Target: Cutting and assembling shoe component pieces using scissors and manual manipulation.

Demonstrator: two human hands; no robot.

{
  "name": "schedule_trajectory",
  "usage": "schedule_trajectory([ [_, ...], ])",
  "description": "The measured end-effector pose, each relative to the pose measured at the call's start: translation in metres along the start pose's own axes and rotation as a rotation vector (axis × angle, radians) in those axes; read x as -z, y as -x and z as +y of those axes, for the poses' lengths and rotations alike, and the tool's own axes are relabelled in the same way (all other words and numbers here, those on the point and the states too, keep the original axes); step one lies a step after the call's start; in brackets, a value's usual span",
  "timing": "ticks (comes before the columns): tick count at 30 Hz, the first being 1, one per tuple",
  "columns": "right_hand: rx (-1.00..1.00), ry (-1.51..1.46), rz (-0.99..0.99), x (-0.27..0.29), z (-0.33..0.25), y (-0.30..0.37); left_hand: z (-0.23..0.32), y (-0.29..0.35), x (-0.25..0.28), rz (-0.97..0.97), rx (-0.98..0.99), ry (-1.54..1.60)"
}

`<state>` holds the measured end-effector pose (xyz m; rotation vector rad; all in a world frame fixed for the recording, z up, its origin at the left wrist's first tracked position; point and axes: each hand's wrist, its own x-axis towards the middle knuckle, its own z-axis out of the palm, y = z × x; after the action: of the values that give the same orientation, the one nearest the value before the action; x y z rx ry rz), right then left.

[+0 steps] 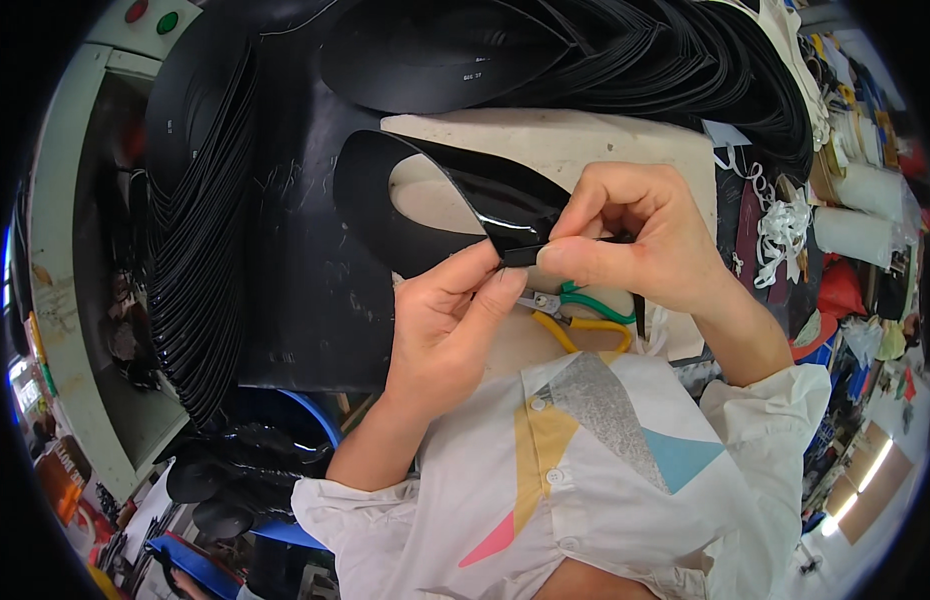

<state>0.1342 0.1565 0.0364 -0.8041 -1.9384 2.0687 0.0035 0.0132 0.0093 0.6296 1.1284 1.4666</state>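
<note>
Both my hands pinch the near edge of a black shoe upper (pixel 370 195), a curved, open piece with a matte face and a glossy one. My left hand (pixel 440 325) is closed, thumb and fingertips gripping the edge at the piece's middle. Just to its right, my right hand (pixel 645 235) is closed with thumb and forefinger on the same edge, where a short black strip (pixel 526 256) shows between the hands. Whether that strip is a fold or a separate piece, I cannot tell. Scissors (pixel 585 325) with one green and one yellow handle lie below my hands.
Overlapping stacks of black uppers stand at the left (pixel 200 250) and along the far side (pixel 625 60). A cream board (pixel 675 150) lies on the black table cover (pixel 305 250). White ribbon scraps (pixel 782 235) are heaped at right. A blue bin (pixel 325 415) sits below the table's left corner.
</note>
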Motion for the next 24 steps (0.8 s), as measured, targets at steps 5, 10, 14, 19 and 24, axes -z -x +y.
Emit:
schedule_trajectory([
  [5,-0.003,0.019,0.013,-0.002,-0.001,0.001,0.002,0.001,0.001,-0.014,0.018,-0.018],
  [10,0.026,0.08,0.067,-0.009,0.006,0.001,-0.008,-0.003,-0.012,0.188,-0.086,-0.175],
  [14,0.137,0.36,0.099,-0.01,0.0,0.004,-0.019,-0.002,-0.004,0.332,-0.238,-0.427],
  [19,0.607,0.938,0.184,0.001,-0.007,0.022,-0.017,-0.003,0.001,0.413,-0.256,-0.321],
  [24,0.552,0.81,0.168,0.003,-0.017,0.03,-0.014,0.003,-0.004,0.39,-0.255,-0.195],
])
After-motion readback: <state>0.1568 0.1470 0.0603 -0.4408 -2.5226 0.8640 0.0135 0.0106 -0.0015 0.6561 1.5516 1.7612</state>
